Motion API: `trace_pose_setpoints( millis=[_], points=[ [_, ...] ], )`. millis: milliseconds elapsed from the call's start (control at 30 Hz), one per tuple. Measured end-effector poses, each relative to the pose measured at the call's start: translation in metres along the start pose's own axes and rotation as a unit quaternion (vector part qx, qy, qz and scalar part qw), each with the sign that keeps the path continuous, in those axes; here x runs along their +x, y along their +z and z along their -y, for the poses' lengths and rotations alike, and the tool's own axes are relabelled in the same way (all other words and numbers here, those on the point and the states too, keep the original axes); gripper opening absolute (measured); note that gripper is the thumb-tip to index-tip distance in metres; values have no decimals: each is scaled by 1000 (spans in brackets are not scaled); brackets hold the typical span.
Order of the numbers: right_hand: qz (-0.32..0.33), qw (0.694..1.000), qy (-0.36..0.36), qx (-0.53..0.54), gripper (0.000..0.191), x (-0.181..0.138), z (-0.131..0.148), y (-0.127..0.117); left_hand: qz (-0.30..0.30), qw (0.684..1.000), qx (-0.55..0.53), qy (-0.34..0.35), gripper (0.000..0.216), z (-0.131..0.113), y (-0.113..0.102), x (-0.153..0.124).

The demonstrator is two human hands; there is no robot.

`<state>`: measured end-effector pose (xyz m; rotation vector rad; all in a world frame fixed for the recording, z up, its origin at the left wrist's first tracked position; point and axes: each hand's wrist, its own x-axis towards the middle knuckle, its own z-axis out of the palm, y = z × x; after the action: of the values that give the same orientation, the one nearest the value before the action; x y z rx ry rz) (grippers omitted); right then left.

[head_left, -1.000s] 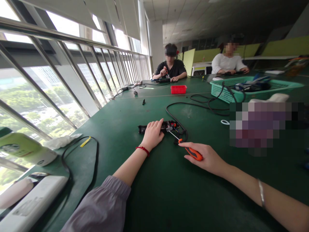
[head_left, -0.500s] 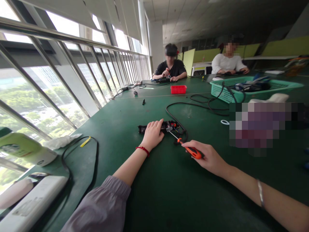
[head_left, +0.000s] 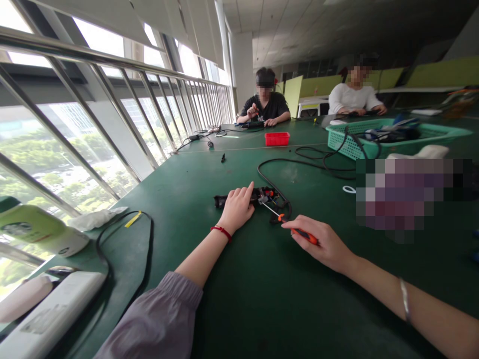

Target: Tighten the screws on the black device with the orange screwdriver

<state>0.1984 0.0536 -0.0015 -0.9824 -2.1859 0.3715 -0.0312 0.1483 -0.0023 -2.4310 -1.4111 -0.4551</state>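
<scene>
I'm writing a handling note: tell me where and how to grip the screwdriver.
Best by the handle, probably, coming from the right and near side, where the right hand has it. The handle is thicker than the shaft and slants back toward that side; the shaft points left and away, to the device that the left hand partly covers.

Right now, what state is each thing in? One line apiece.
Left hand: laid over the black device, grip partly hidden
Right hand: closed on the screwdriver
Screwdriver: held slanted, tip at the device's exposed section
Black device: opened, wires showing
Cord: slack, curved
Green basket: uncovered, loaded
Blinds: partly lowered
</scene>
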Motion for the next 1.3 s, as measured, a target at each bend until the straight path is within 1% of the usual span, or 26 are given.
trace_pose_setpoints(
  millis=[100,200,267,333,400,467,633,700,767,833,900,967,1100,1167,1233,1300],
  points=[
    [-14,999,37,-4,29,-2,2,-1,15,999,23,26,60,-2,-4,-1],
    [-47,997,66,-4,27,-4,2,0,20,999,25,34,59,-4,-6,-1],
    [-99,993,64,2,27,-4,1,2,18,999,18,30,59,-5,-5,-1],
    [-154,987,46,6,29,-3,-2,3,14,999,15,24,59,-5,-4,-1],
    [-182,983,26,2,27,-3,-4,4,12,1000,15,20,60,-4,-3,0],
    [-184,983,25,-1,23,-2,-4,3,11,1000,18,17,60,-3,-2,0],
    [-140,987,76,26,23,-1,-3,1,11,1000,19,16,60,-3,-1,1],
    [-138,986,87,32,21,-1,-2,1,12,1000,17,16,59,-3,-1,1],
    [-163,983,82,31,21,0,-3,1,12,1000,17,15,59,-4,-2,1],
    [-194,979,58,21,25,0,-4,2,12,1000,17,15,59,-4,-2,1],
    [-210,977,33,5,25,0,-5,3,12,1000,16,16,59,-4,-2,1],
    [-204,979,26,-10,25,-1,-6,2,14,1000,13,20,58,-3,-2,1],
    [-166,984,46,-34,28,-5,-4,0,13,1000,5,22,55,-3,-3,0],
    [-157,985,53,-42,28,-7,-3,0,10,1000,1,22,54,-3,-3,0],
    [-169,983,47,-44,29,-7,-2,1,7,1000,-5,23,54,-3,-4,0],
    [-193,980,22,-39,32,-6,-3,3,4,1000,-10,20,53,-4,-4,0]
  ],
)
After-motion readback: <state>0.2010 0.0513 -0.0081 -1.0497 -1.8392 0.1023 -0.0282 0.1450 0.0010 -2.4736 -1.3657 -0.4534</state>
